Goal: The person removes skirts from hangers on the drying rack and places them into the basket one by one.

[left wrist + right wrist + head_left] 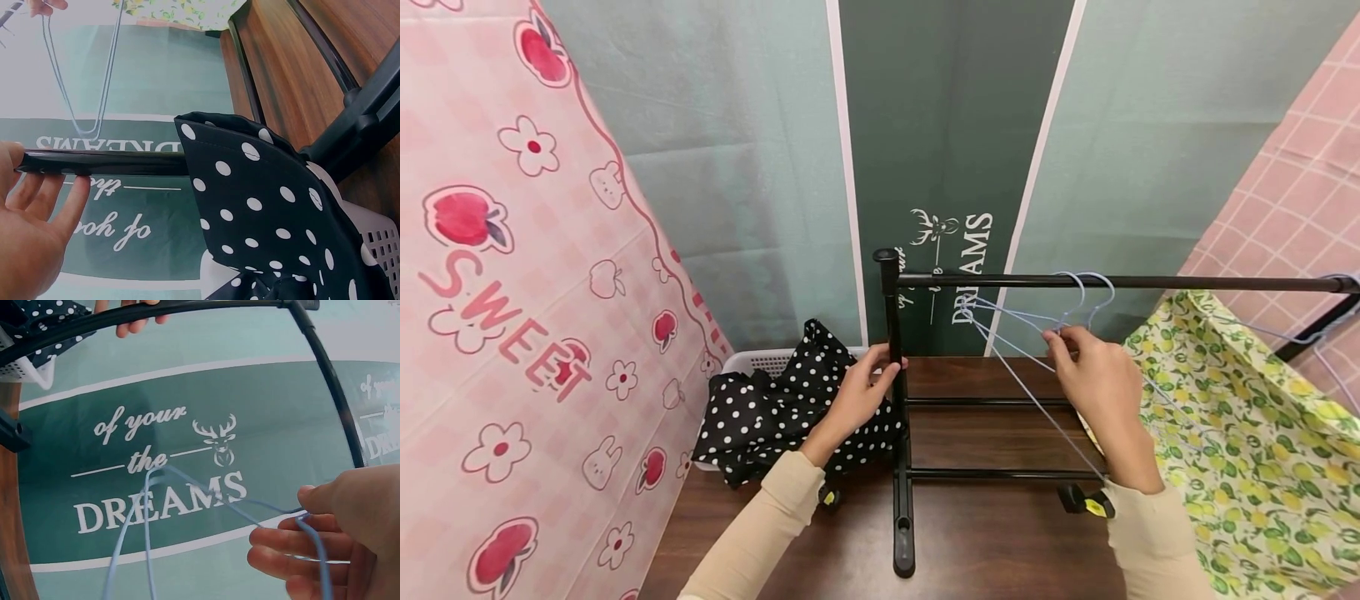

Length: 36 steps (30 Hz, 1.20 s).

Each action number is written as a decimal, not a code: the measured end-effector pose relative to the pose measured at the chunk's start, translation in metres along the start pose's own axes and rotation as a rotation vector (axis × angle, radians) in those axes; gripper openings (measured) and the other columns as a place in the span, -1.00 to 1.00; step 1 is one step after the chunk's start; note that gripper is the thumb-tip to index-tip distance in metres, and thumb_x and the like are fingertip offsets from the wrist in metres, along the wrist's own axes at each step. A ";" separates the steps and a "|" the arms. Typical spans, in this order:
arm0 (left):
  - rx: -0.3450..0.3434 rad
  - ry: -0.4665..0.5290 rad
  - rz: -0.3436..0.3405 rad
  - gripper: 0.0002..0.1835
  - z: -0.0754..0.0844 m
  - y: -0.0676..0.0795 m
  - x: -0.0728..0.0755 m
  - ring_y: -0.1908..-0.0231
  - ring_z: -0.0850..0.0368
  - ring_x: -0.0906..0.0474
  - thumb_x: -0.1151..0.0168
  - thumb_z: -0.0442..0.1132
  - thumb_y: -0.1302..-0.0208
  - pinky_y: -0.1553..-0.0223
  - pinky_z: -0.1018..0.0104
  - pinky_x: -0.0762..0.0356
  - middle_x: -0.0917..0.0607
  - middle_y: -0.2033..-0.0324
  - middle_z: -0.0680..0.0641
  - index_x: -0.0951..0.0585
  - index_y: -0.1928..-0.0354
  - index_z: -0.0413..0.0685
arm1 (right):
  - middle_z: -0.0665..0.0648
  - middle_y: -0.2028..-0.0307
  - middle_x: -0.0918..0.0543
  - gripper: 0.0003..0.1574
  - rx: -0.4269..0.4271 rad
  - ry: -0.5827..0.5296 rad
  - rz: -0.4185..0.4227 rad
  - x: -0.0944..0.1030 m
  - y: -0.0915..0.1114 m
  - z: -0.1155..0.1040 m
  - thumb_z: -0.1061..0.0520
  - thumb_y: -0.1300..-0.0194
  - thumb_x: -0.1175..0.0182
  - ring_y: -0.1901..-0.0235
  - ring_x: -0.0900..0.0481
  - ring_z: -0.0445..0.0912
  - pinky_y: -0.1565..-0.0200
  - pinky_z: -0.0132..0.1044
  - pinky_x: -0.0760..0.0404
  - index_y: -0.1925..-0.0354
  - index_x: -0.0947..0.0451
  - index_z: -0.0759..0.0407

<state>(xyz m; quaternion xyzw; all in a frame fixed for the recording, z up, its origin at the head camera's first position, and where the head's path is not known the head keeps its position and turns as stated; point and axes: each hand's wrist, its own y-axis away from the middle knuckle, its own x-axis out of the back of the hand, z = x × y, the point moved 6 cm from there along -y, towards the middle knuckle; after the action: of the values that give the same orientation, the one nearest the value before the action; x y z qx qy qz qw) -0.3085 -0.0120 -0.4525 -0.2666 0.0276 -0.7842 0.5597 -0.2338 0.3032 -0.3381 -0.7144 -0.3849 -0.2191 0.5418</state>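
from the head view, we see the left hand (861, 392) pinching the rack's black post (892, 329) near a dotted cloth (760, 421), and the right hand (1097, 371) gripping blue hangers (1111, 293), hooks over the rail (985, 282). from the left wrist, we see fingers (70, 209) around the post. from the right wrist, we see thumb and fingers holding hanger wire before a green curtain (56, 469).

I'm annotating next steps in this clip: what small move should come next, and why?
Probably lift a blue hanger off the black top rail: the right hand pinches wire just below two hooks looped over it, the left hand holds the black upright, and the black polka-dot fabric lies unhung in the white basket.
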 end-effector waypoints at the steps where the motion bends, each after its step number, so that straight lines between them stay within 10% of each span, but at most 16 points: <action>1: -0.001 0.000 0.001 -0.67 0.000 0.000 0.000 -0.21 0.04 -0.70 -0.09 -0.18 -0.69 -0.21 0.10 -0.70 -0.78 -0.15 -0.08 -0.53 -0.35 -0.03 | 0.33 0.40 -0.81 -0.63 0.001 0.004 0.010 0.002 0.000 -0.001 -0.02 -0.52 -0.34 0.63 -0.59 0.19 0.65 -0.09 -0.31 0.10 -0.75 0.31; 36: 0.010 0.012 -0.007 -0.64 -0.003 0.002 -0.002 -0.28 0.03 -0.66 -0.05 -0.13 -0.70 -0.24 0.10 -0.68 -0.73 -0.21 -0.26 -0.51 -0.40 -0.01 | 0.32 0.34 -0.79 -0.78 0.027 0.059 0.023 0.067 0.024 0.027 0.13 -0.48 -0.30 0.72 -0.36 -0.10 0.68 -0.28 -0.12 0.06 -0.75 0.25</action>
<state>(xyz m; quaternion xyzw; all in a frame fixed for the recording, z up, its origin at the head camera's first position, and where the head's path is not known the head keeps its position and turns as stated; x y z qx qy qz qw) -0.3081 -0.0116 -0.4564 -0.2594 0.0262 -0.7878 0.5580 -0.1770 0.3470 -0.3126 -0.7047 -0.3632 -0.2285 0.5650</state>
